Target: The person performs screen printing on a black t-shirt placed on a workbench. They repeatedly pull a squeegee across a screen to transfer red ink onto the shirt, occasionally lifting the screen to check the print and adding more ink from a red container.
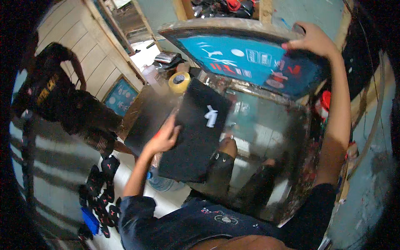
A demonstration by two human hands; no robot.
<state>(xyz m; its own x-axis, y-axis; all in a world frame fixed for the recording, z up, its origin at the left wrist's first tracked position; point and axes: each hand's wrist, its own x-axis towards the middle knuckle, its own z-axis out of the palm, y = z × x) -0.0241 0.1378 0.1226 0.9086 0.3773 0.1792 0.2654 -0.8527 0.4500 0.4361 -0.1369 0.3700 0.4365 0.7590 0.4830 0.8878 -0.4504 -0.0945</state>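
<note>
My right hand (311,41), at the upper right, grips the top corner of a screen-printing frame (246,58). The frame is wood with blue mesh and pale and red marks, and it stands tilted up at the table's far side. My left hand (164,138) lies over the near left edge of a flat black panel (189,146), its index finger stretched out and its thumb apart. A white printed mark (211,116) shows on the panel. Whether the panel is cloth over a board, I cannot tell.
A glass-topped table (258,129) reflects light under the frame. Yellow tape (180,82) and a clear bottle (151,75) stand beyond the panel. Another person (62,91) is at the left. Black printed pieces (102,191) and a water bottle (164,182) are on the floor.
</note>
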